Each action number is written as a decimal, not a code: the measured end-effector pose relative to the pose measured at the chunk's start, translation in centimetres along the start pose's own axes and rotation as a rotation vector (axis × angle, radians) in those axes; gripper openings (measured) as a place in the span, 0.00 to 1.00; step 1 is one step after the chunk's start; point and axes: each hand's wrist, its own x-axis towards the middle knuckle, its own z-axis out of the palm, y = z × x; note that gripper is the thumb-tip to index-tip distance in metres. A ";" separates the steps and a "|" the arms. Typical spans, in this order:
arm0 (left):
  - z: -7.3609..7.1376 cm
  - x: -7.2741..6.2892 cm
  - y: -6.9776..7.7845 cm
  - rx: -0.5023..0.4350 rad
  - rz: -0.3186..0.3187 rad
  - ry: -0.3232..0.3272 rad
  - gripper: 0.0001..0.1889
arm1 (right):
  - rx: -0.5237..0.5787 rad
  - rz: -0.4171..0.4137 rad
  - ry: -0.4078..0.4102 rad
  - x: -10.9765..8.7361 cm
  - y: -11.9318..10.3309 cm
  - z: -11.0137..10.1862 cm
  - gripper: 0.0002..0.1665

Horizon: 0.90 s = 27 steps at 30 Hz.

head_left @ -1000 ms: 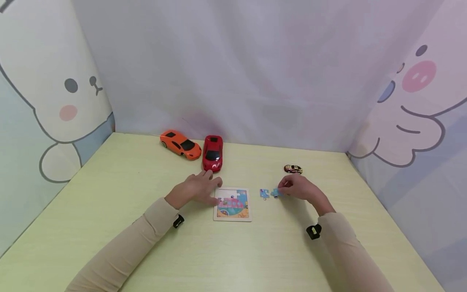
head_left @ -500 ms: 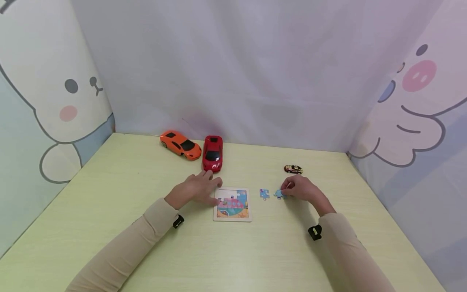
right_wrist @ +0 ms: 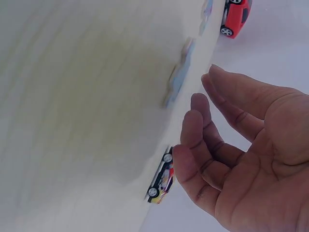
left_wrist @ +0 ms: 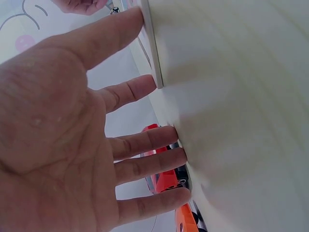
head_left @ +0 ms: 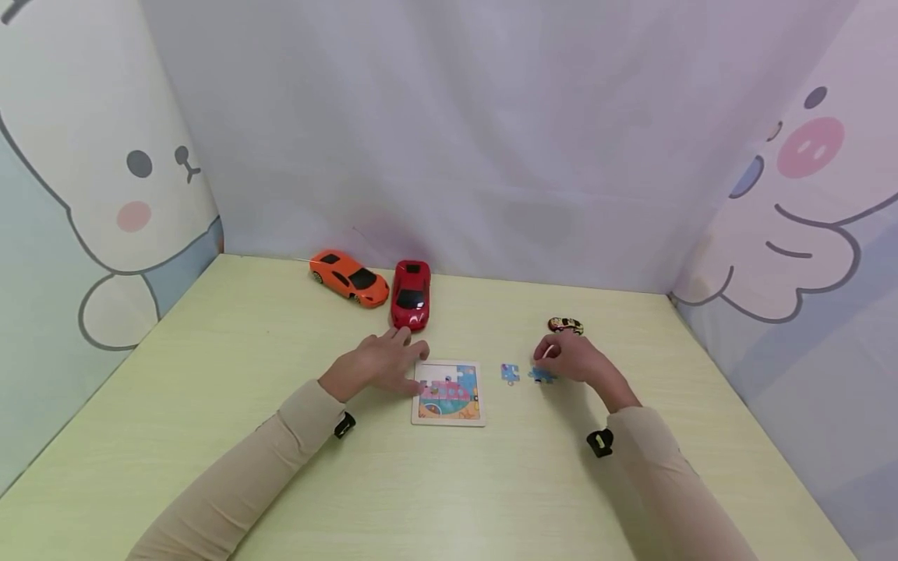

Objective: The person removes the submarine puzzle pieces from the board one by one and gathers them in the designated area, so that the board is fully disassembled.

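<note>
Jigsaw piece (right_wrist: pixel 179 75) blurry in right wrist view, near right hand (right_wrist: pixel 258 157)

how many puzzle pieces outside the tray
2: a blue jigsaw piece by the right hand, a second blue piece between it and the pale square tray. More may be hidden.

– can you read any words or numbers?
– none.
– not even on the small car (head_left: pixel 565 326)?
– its sides carry bright markings, but they're too small and blurred to tell.
– the puzzle board (head_left: pixel 438 373)?
– printed pictures, no legible lettering.
– and the orange car (head_left: pixel 348 278) and red car (head_left: pixel 411 296)?
– nothing readable on either.
– the side walls (head_left: pixel 810 148)?
– drawn cartoon shapes, without a letter i can make out.
</note>
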 end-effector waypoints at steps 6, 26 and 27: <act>-0.1 -0.1 0.0 -0.002 0.004 0.000 0.27 | 0.028 -0.007 -0.012 0.5 -1.8 0.3 0.03; 0.1 0.1 -0.1 0.013 0.005 0.007 0.27 | 0.071 -0.073 -0.094 1.8 -6.1 3.0 0.05; 0.1 0.1 -0.1 0.014 0.004 0.006 0.27 | 0.072 -0.081 -0.098 1.8 -6.3 3.1 0.05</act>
